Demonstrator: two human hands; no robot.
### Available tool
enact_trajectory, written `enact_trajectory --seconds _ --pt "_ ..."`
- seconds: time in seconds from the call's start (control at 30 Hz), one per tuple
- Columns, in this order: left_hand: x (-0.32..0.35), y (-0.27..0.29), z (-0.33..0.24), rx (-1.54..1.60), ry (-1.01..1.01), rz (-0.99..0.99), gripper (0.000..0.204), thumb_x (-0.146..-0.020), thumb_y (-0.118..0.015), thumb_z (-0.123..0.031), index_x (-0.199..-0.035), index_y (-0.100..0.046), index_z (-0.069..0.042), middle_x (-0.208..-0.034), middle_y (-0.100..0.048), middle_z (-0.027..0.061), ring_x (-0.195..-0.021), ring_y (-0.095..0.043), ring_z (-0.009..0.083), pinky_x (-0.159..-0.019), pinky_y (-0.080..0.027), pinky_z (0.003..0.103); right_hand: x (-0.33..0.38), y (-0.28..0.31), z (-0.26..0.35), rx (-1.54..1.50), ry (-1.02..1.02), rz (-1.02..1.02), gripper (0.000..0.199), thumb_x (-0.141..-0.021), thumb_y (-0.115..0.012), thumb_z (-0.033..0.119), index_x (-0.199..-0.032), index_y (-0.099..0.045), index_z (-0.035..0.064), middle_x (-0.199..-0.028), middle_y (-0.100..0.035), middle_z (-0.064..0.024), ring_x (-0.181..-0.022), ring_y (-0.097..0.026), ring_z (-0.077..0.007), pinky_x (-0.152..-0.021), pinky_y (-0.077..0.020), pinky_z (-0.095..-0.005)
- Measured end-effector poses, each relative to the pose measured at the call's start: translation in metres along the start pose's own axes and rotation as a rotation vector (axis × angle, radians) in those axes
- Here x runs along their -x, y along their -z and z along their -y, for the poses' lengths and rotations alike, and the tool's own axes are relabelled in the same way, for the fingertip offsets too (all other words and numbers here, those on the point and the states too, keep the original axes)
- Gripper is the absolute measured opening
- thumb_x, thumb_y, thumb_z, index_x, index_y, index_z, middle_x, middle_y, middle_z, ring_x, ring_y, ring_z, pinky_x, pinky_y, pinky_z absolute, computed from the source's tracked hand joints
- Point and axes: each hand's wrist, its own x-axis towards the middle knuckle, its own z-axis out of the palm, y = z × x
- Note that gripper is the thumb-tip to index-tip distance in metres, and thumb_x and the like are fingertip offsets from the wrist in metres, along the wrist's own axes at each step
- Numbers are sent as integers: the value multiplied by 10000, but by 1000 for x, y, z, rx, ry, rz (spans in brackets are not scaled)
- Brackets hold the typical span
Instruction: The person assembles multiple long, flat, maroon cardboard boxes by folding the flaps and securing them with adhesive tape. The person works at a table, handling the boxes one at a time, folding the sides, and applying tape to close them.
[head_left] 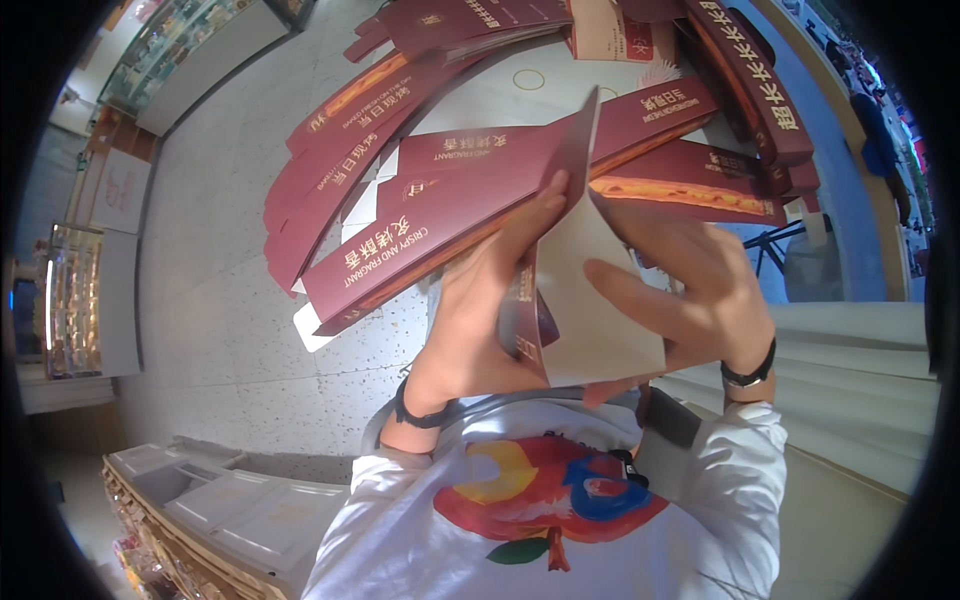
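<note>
Close in front of me, both hands hold a part-folded maroon cardboard carton (600,310) with its pale inner side showing. My left hand (475,310) is closed round its left side, fingers up along the maroon panel edge. My right hand (700,290) grips it from the right, fingers bent against the pale inner face. Some fingertips are hidden behind the card. Just beyond the hands, a long maroon box (400,255) with gold lettering and an orange food picture lies slantwise across the table. Another maroon box (690,180) lies to its right.
Flat maroon cartons (340,165) lie in overlapping layers along the left of the white table (480,85). More are stacked at the far right (750,90). A white curtain or cloth (860,350) hangs at right. Display cases (75,300) and white cabinets (250,515) stand left.
</note>
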Motion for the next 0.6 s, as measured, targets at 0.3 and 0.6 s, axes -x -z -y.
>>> enact_trajectory --seconds 0.3,0.6 --pt "-1 -29 10 343 -140 -92 1023 -608 -836 -182 -1437 -269 12 -1470 -335 269 -1357 -369 376 -1084 -321 438 7 10 12 69 31 -264 628 -553 -851 480 -778 -482 25 -920 -649 -284 -633 -649 -319 -530 -515 -305" --pt "2 -25 4 621 56 10 1230 -580 -843 -250 -1509 -71 -16 -1525 -213 267 -1420 -252 352 -1121 -250 427 1 -11 18 -117 -42 -385 507 -643 -808 470 -731 -534 53 -892 -674 -265 -627 -672 -279 -520 -501 -279"
